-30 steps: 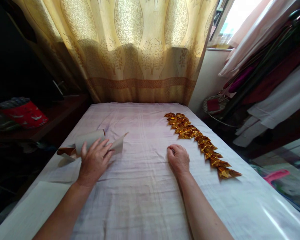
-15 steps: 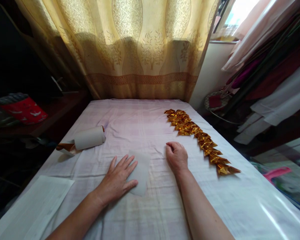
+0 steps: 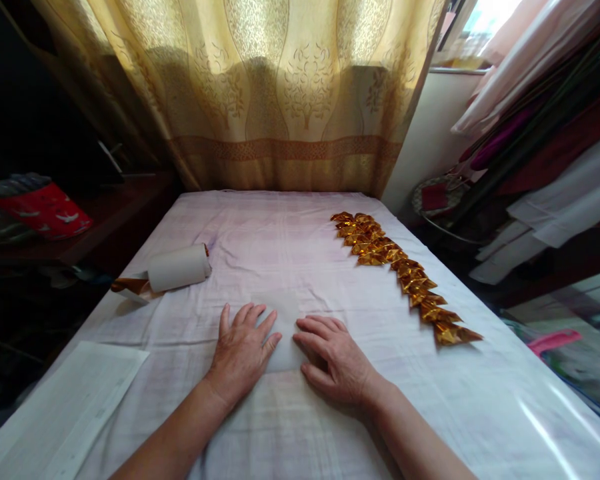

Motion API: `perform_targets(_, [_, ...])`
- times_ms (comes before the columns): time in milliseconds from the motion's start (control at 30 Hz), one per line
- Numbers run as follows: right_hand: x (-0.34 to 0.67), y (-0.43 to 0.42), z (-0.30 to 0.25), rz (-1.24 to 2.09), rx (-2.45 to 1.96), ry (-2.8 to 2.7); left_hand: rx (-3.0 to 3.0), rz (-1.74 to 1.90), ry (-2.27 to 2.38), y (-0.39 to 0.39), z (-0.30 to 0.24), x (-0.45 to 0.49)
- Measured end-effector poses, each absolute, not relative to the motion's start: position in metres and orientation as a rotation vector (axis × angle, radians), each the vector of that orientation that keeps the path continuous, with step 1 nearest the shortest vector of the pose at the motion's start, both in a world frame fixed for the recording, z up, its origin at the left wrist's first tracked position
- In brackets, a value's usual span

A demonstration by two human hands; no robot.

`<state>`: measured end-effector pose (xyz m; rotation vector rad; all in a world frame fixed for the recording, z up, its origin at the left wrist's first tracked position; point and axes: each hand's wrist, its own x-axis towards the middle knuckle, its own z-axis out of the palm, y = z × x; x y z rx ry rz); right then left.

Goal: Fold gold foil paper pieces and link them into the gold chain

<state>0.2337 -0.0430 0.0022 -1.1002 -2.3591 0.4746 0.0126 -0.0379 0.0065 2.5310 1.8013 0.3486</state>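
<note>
A thin whitish sheet of paper [image 3: 284,343] lies flat on the cloth between my hands. My left hand [image 3: 243,343] rests on its left side, fingers spread. At the sheet's right edge is my right hand [image 3: 333,357], palm down with the fingers stretched out and a little apart. Farther right, folded gold foil pieces [image 3: 375,252] overlap in a slanting row. To the left lies a roll [image 3: 177,268], white outside, with a copper-coloured foil end [image 3: 133,285] sticking out.
Pale checked cloth [image 3: 280,240] covers the table. White sheets [image 3: 75,400] lie at the front left. A patterned yellow curtain [image 3: 260,100] hangs behind. On a dark shelf at left stands a red container [image 3: 45,210]; clothes [image 3: 560,200] hang at right.
My right hand has moved left from beside the foil row to the sheet, and its curled fingers have opened. The left hand stays on the sheet. The view has shifted slightly.
</note>
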Motion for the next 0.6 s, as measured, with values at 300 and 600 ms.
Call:
perform_targets(300, [0.227,-0.034,-0.010,0.341,-1.057,-2.349,2.547,0.432,1.564,-0.035,-0.005,-0.005])
perform_targets(600, [0.231,-0.036,-0.005,0.570,-1.037,-2.162,2.291,0.693,1.313,-0.039,0.008,-0.008])
